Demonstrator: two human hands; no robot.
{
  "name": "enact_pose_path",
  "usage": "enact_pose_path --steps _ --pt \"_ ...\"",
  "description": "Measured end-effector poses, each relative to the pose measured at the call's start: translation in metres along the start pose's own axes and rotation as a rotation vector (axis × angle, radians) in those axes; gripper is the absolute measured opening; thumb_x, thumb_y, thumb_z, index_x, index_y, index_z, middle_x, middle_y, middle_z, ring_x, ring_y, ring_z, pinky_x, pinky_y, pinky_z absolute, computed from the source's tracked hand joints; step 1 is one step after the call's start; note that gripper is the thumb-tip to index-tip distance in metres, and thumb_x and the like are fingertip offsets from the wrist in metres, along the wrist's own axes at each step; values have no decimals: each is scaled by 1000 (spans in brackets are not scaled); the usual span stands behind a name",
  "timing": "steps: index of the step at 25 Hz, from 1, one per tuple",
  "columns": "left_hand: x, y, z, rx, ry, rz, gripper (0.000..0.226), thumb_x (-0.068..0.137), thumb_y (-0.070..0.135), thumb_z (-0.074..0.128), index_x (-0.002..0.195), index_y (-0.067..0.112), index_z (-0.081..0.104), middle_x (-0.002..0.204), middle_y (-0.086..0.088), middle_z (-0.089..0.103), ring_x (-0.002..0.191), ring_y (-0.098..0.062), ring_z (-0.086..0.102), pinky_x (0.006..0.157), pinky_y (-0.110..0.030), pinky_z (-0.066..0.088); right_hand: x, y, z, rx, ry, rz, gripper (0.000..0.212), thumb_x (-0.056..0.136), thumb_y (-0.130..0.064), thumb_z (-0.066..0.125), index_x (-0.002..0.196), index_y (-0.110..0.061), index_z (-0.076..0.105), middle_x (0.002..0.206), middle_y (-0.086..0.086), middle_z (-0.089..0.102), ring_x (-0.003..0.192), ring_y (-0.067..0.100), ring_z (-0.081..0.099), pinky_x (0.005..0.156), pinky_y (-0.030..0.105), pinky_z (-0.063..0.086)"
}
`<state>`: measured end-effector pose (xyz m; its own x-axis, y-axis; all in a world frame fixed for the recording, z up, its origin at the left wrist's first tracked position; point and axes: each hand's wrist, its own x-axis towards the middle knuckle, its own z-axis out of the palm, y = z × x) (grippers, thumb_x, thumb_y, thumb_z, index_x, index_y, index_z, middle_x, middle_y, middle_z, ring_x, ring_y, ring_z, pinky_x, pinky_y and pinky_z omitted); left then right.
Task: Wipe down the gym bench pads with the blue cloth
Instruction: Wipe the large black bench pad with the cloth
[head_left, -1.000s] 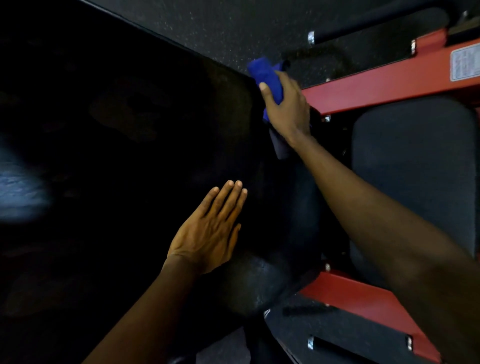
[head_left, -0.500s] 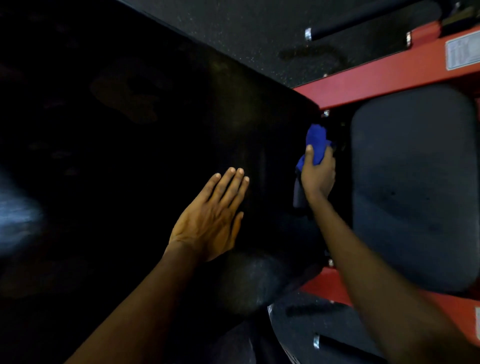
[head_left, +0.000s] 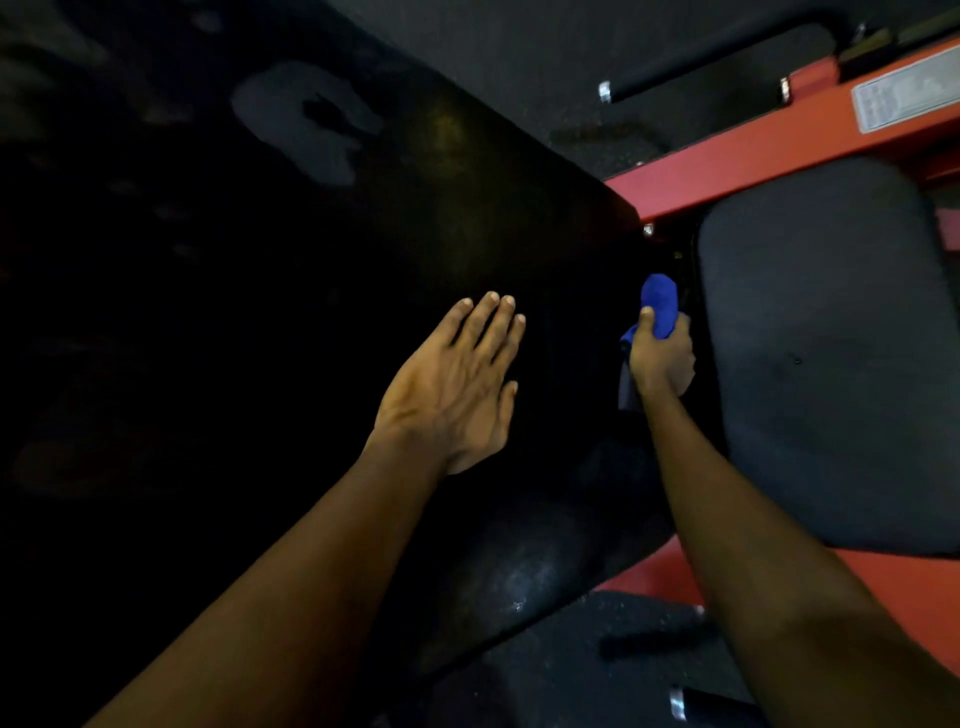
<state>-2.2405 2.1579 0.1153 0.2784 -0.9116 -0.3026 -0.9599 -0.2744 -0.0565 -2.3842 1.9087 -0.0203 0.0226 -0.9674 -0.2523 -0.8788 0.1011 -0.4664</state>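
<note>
Gripping blue cloth (head_left: 660, 304) with right hand (head_left: 662, 364), left hand (head_left: 452, 387) flat on pad (head_left: 260, 312) (label (head_left: 904, 98) unreadable).

The left hand (head_left: 457, 384) lies flat on the large pad (head_left: 260, 312). To its right, the right hand (head_left: 662, 358) holds the cloth (head_left: 658, 304) in the gap between that pad and the smaller pad (head_left: 831, 364). A frame beam (head_left: 753, 156) runs behind the smaller pad.

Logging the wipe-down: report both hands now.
Left hand: open, flat on the large black pad.
Right hand: gripping the blue cloth at the pad's edge.
</note>
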Motion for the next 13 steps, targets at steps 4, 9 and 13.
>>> enact_pose_path --steps 4,9,13 --pt "-3 -1 -1 34 4 24 70 104 45 6 161 6 -5 169 -15 -6 157 -28 -5 127 -45 1 -63 24 -10 17 -14 -150 46 100 -52 52 134 -21 53 130 14 62 115 39 61 90 42 46" --pt "0 -3 0 96 19 37 70 104 50 7 162 10 0 170 -12 -3 157 -25 -4 128 -43 1 -74 46 -10 79 9 -260 37 100 -49 54 124 -22 60 125 9 65 111 36 62 90 41 47" --pt "0 -3 -2 108 -10 22 73 104 59 11 163 16 2 170 -7 -1 157 -21 -3 128 -40 1 -37 42 -9 128 11 -214 43 97 -55 54 125 -23 59 123 12 68 113 40 63 94 45 50"
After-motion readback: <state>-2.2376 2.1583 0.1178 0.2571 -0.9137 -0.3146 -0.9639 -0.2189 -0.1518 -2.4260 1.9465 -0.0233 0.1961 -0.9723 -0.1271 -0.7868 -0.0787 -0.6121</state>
